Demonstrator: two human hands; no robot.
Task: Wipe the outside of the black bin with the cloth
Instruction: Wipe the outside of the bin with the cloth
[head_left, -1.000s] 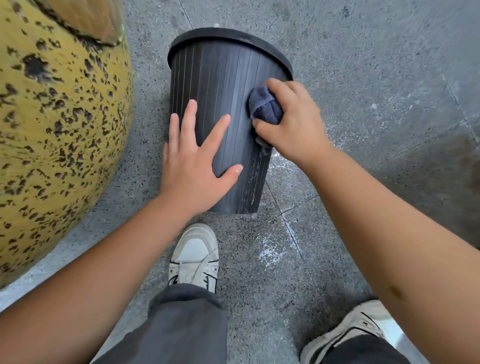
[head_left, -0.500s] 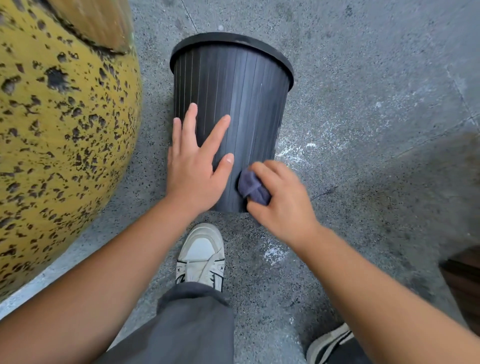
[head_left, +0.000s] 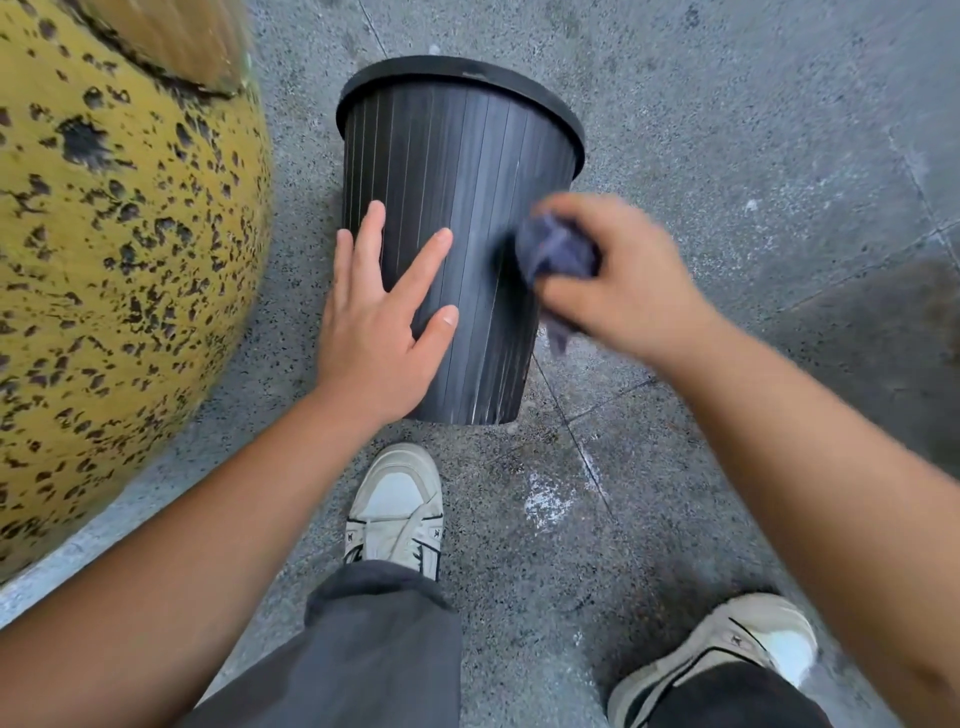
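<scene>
Right sneaker (head_left: 727, 660) back in fuller view at bottom right; left sneaker (head_left: 397, 506) stayed just short of bin base. Left hand (head_left: 376, 322) unchanged: fingers straight, spread, flat against near wall of black bin (head_left: 467, 171). Right hand (head_left: 618, 283), blurred, had risen from bin's lower edge to mid-height on right side, fingers curled round bunched blue-grey cloth (head_left: 556, 254), cloth pressed to wall. Bin stood mouth-down on speckled concrete floor (head_left: 753, 130), beside yellow pitted boulder (head_left: 119, 249).

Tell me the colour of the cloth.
Dark blue-grey cloth, bunched in the right hand; head view, somewhat motion-blurred.
</scene>
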